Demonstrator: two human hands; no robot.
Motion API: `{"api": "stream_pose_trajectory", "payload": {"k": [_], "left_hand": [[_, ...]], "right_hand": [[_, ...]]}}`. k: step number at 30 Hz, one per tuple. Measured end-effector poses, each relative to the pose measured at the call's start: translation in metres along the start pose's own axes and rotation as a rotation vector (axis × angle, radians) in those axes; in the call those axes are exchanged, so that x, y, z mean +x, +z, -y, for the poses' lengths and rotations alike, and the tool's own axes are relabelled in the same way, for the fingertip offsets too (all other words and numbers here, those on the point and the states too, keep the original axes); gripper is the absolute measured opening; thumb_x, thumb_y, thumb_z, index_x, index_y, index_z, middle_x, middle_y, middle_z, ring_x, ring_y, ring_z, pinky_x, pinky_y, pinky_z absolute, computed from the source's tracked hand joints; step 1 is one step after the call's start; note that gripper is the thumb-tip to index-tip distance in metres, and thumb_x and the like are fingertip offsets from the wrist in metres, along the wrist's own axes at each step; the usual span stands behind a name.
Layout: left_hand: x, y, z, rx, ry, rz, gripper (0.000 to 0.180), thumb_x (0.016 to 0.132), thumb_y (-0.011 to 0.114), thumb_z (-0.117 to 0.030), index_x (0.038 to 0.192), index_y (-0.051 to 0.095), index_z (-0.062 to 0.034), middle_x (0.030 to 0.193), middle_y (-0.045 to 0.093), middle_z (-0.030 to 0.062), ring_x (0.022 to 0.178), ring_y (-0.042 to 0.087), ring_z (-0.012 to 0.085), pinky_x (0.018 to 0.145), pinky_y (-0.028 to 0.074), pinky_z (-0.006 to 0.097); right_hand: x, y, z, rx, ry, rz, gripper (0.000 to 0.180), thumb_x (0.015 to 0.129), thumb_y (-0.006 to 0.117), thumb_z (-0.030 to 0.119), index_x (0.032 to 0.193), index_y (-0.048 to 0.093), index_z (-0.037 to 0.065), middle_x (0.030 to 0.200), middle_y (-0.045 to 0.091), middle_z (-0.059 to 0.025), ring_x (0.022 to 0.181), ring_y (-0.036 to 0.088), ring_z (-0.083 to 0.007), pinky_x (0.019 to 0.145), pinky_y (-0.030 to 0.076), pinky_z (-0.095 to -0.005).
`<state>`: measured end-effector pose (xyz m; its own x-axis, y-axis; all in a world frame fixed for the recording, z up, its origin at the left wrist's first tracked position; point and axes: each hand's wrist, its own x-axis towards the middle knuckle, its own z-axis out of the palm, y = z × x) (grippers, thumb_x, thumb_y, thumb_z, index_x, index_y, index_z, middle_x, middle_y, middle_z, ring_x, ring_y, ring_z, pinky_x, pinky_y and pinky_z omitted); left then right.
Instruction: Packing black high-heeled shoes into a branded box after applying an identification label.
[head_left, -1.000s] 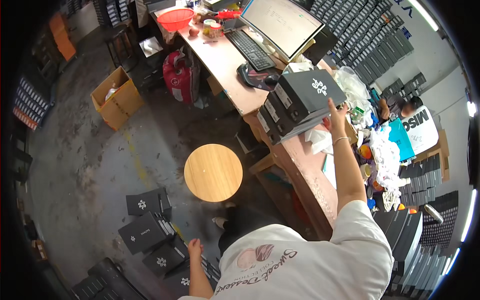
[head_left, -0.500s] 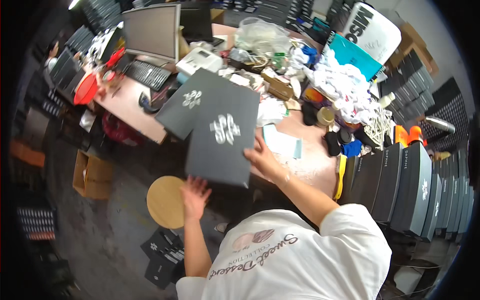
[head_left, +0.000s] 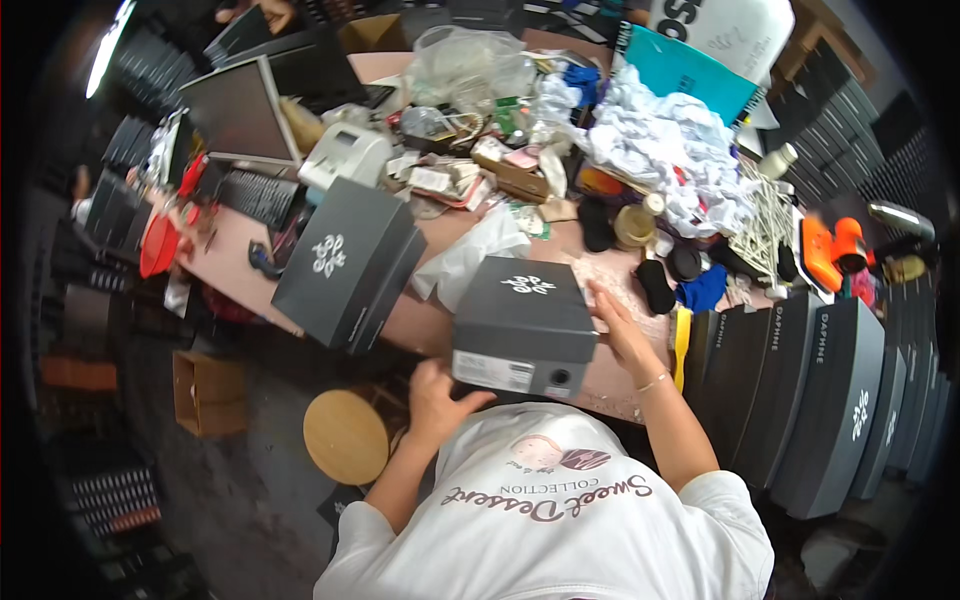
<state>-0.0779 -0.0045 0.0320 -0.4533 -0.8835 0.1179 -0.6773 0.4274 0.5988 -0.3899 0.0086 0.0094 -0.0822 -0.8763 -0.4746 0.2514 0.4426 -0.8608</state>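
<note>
The dark shoebox [head_left: 525,325], earlier held upright, had come down flat at the desk's near edge [head_left: 610,395]. My left hand [head_left: 437,397] cupped its labelled end; my right hand [head_left: 622,335] lay open along its side. A second box [head_left: 348,262] leaned just left.

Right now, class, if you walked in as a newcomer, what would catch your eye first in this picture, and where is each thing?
First, the dark grey box at the desk's near edge, with the left hand at its front corner and the right hand on its right side. Left of it a second grey box tilts over the desk's edge. Behind lies a heap of white crumpled paper, and a row of dark boxes stands on the right.
</note>
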Motion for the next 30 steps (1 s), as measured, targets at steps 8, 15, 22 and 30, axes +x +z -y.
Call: {"api": "stream_pose_trajectory", "payload": {"k": [8,15,22,30], "left_hand": [[0.123,-0.035,0.057,-0.094,0.298,-0.182,0.090,0.052,0.089,-0.018,0.124,0.038,-0.0040,0.141,0.029,0.0230,0.128,0.034,0.0399,0.103,0.035,0.046],[0.235,-0.072,0.032,0.090,0.838,0.406,0.121,0.054,0.084,-0.043,0.147,0.015,-0.0080,0.152,0.013,0.0192,0.141,0.012,0.0379,0.112,0.017,0.051],[0.265,-0.053,0.011,0.071,0.992,0.522,0.113,0.055,0.084,-0.033,0.143,0.021,-0.0005,0.144,0.026,0.0184,0.136,0.022,0.0366,0.111,0.021,0.050],[0.250,-0.053,-0.002,0.033,0.896,0.463,0.102,0.051,0.083,-0.025,0.136,0.033,0.0017,0.127,0.038,0.0190,0.123,0.037,0.0369,0.105,0.032,0.045]], "right_hand": [[0.039,0.011,-0.034,0.094,-0.071,-0.143,0.059,0.094,0.038,0.056,0.135,0.046,0.013,0.137,0.041,-0.0030,0.126,0.037,-0.0203,0.100,0.036,-0.0421],[0.034,0.016,-0.041,0.223,-0.085,-0.298,0.049,0.096,0.039,0.046,0.128,0.052,0.012,0.130,0.050,-0.0023,0.122,0.041,-0.0157,0.101,0.033,-0.0378],[0.051,-0.005,-0.071,0.048,-0.140,-0.458,0.049,0.094,0.047,0.040,0.127,0.051,0.005,0.126,0.054,-0.0092,0.113,0.050,-0.0187,0.095,0.040,-0.0351],[0.105,-0.038,-0.163,-0.708,0.005,-0.626,0.037,0.073,0.068,0.016,0.105,0.058,0.000,0.091,0.065,-0.0212,0.083,0.064,-0.0367,0.072,0.051,-0.0407]]}}
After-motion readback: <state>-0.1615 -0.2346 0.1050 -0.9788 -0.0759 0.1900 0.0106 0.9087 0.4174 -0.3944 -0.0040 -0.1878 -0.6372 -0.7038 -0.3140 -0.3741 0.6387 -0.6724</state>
